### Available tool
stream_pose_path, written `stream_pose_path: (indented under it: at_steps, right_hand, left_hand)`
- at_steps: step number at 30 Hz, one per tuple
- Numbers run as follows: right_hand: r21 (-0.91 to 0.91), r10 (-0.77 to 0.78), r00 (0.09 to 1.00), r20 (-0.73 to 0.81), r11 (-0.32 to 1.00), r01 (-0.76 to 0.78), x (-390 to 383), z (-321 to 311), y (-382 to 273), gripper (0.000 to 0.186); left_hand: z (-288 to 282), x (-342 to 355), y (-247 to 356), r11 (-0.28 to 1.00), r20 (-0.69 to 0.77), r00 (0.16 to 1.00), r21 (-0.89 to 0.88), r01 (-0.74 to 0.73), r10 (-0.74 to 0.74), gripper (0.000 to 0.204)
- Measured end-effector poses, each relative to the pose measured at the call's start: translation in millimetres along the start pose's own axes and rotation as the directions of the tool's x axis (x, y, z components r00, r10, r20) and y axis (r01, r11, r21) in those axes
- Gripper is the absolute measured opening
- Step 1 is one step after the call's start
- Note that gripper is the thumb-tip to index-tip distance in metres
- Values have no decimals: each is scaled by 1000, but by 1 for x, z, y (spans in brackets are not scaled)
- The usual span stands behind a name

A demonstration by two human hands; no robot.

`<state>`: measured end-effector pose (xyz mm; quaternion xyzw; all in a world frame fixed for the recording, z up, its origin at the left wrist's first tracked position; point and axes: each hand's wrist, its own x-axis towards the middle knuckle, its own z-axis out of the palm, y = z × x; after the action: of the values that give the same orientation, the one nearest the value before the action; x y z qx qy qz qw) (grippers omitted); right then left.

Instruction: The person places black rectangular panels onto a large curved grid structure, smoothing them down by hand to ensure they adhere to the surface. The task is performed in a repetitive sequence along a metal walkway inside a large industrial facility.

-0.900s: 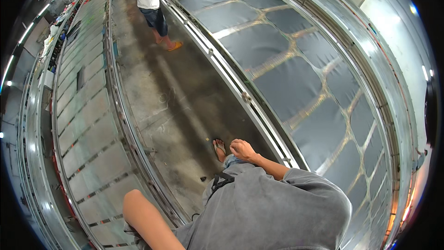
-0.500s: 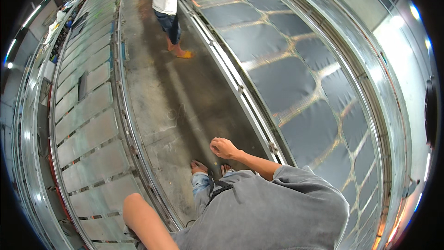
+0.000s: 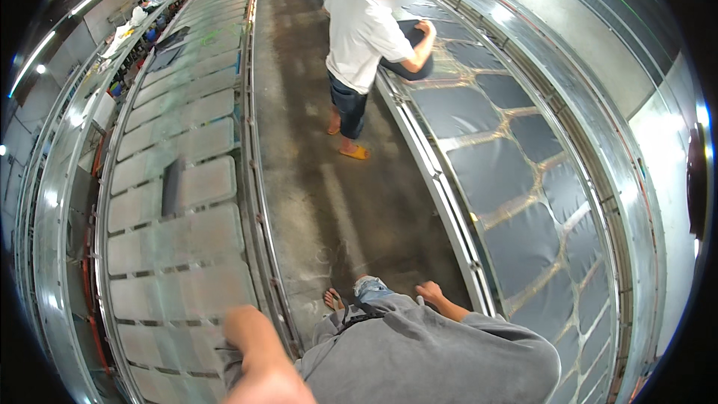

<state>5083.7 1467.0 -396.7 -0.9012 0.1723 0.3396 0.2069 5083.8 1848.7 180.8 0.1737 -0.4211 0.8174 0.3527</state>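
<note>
My right hand (image 3: 429,292) hangs low beside the near part of the long white rail (image 3: 441,187) on the right, its fingers loosely curled and nothing visible in them. My left hand (image 3: 273,385) is a motion-smeared shape at the bottom edge, close to my grey shirt; its fingers cannot be made out. To my right, dark grey fabric pieces (image 3: 508,239) lie in rows on a long table, with pale seams between them. On my left runs another long table with pale translucent panels (image 3: 179,292) and a small dark strip (image 3: 172,187) on it.
A co-worker (image 3: 351,45) in a white shirt and yellow sandals stands in the concrete aisle (image 3: 292,187), holding dark fabric (image 3: 411,67) over the right table. A cluttered shelf (image 3: 127,30) lines the far left; a wall (image 3: 666,150) is at the right.
My view has tilted up along the aisle and the co-worker appears larger and nearer. My right hand sits lower in view; my left forearm has swung, with the hand now showing blurred.
</note>
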Motion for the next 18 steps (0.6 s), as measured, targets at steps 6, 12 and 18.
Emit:
stream_pose_path:
  at_steps: [6,12,18]
  right_hand:
    - [-18,174,968,183,985,-173,28,-17,-89,51]
    - [-73,147,929,339,989,-130,178,-11,-185,51]
    - [-66,-275,901,335,947,314,387,-89,-397,51]
  left_hand:
    - [-180,-194,-87,570,336,461,438,695,-821,73]
    - [-280,-346,-173,306,513,-576,854,421,-637,19]
    - [-361,-404,-215,-234,-13,-682,944,232,-731,19]
